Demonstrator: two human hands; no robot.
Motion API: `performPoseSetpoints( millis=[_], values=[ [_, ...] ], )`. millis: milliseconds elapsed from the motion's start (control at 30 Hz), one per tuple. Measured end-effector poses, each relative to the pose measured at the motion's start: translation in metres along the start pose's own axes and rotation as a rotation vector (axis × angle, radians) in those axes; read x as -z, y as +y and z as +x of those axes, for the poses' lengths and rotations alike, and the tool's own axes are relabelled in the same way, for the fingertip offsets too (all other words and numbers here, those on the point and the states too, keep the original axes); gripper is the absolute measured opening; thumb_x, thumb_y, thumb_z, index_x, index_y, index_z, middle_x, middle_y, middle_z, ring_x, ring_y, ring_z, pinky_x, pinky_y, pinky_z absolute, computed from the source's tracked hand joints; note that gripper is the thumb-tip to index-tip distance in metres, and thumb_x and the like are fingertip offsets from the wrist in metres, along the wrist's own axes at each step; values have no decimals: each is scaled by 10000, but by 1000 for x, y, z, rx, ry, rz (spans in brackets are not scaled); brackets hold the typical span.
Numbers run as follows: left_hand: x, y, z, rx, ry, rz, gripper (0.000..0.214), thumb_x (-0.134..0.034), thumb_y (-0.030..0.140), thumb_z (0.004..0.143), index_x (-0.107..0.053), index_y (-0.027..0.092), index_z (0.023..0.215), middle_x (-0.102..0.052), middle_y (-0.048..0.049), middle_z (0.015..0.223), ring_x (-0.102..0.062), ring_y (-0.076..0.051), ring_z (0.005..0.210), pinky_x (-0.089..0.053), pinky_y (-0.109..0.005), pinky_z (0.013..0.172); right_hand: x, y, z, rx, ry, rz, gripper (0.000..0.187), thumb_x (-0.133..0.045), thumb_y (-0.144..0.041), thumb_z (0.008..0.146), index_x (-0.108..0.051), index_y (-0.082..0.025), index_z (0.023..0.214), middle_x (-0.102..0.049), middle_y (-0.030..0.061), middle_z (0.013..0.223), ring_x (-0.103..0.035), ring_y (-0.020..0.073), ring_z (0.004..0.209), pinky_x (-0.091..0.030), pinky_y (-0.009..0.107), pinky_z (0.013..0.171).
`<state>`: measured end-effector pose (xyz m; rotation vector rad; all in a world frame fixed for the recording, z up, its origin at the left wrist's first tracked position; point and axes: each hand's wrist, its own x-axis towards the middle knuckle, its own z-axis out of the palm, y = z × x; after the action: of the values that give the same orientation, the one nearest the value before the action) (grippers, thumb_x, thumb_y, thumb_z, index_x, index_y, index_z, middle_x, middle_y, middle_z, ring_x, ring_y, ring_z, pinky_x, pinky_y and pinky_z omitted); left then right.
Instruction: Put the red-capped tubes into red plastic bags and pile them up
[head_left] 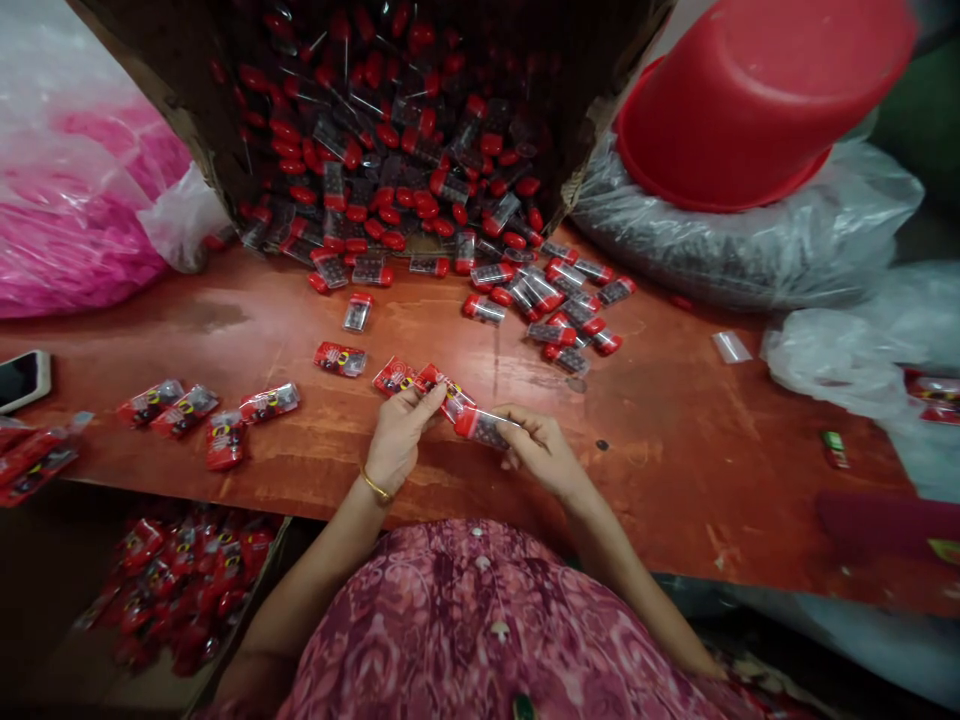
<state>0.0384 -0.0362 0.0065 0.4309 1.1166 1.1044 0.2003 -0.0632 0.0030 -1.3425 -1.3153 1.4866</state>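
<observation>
My left hand (397,435) pinches a red printed packet (448,392) at the near middle of the wooden table (675,440). My right hand (541,450) grips a small clear container with a red cap (480,427), its capped end at the packet's mouth. Both hands are closed on these two things, which touch each other. More red packets (341,358) lie just beyond my left hand.
A tipped cardboard box (390,120) spills several red-capped containers (555,300) onto the table. Filled packets (217,415) lie at the left, a phone (22,378) at the far left. A red basin (750,100) rests on a plastic bag at the right. A box of packets (180,590) sits below the table.
</observation>
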Motion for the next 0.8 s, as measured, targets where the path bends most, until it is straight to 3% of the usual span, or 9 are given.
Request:
performPoseSetpoints(
  millis=[133, 300, 500, 700, 800],
  values=[
    [-2, -3, 1, 11, -25, -22, 391, -820, 405, 466, -626, 128, 663, -652, 19, 605, -585, -79, 554, -474, -201, 594, -4, 6, 0, 67, 63, 45, 248, -495, -374, 786, -624, -166, 828, -459, -60, 514, -402, 55, 374, -379, 174, 371],
    [-10, -10, 0, -25, 5, -92, 428, -856, 289, 402, -599, 135, 707, -658, 34, 670, -592, -73, 592, -475, -195, 611, -15, 15, 1, 138, 75, 55, 262, -480, -402, 828, -602, -178, 891, -457, -63, 537, -394, 57, 382, -384, 178, 374],
    [-13, -19, -1, -107, 0, -135, 370, -814, 359, 501, -603, 131, 702, -628, 32, 631, -546, -56, 554, -436, -174, 562, -36, 23, 6, 198, 228, 67, 266, -426, -414, 877, -553, -188, 939, -452, -67, 542, -403, 64, 402, -385, 186, 404],
    [-11, -24, 3, -166, -32, -94, 329, -778, 380, 571, -616, 129, 706, -619, 20, 636, -546, -75, 587, -425, -190, 586, -38, 17, 11, 107, 93, 109, 291, -426, -471, 866, -507, -192, 858, -447, -77, 559, -368, 53, 347, -367, 189, 345],
    [-11, -24, 4, -187, -21, -103, 295, -793, 320, 556, -628, 138, 720, -633, 25, 660, -561, -75, 621, -433, -191, 638, -42, 16, 10, 186, 174, 24, 240, -412, -406, 886, -517, -191, 911, -534, -37, 645, -478, 84, 460, -444, 217, 453]
  ],
)
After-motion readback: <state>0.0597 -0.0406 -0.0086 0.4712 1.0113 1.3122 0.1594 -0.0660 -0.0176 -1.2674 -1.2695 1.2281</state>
